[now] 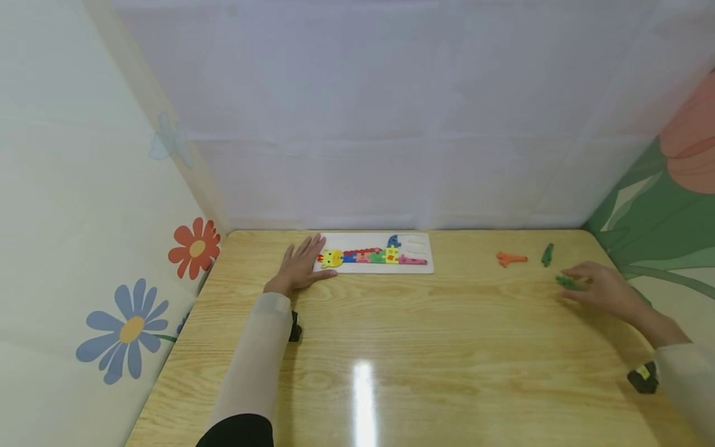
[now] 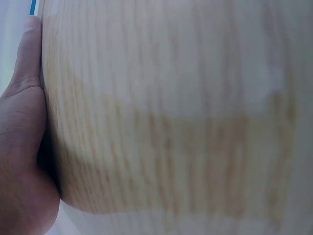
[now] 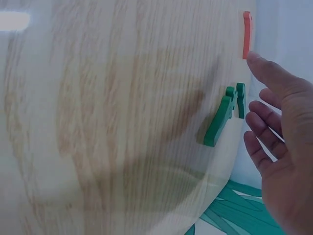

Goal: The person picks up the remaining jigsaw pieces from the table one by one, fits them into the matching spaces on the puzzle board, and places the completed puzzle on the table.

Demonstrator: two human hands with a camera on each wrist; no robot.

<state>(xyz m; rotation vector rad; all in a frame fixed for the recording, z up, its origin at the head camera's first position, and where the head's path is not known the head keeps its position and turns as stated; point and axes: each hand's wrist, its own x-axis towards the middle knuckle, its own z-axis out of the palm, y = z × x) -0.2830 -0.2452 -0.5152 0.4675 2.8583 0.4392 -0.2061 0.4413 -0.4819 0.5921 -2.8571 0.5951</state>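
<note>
A white puzzle board (image 1: 363,268) with a colourful giraffe of joined pieces lies at the table's back; outlined recesses show at its right end. My left hand (image 1: 300,266) rests at the board's left end, fingers spread and thumb along the front edge. At the right, my right hand (image 1: 606,290) hovers around a green piece (image 1: 570,283), fingers apart. The right wrist view shows that green piece (image 3: 218,121) on the table, separate from the fingers of my right hand (image 3: 281,122). Behind it lie a second green piece (image 1: 547,255) and an orange piece (image 1: 511,259).
The wooden table (image 1: 436,347) meets a white cloth wall (image 1: 346,155) at the back. Flower-printed panels stand at the left (image 1: 131,329) and right (image 1: 687,217). Light reflects off the table's front middle.
</note>
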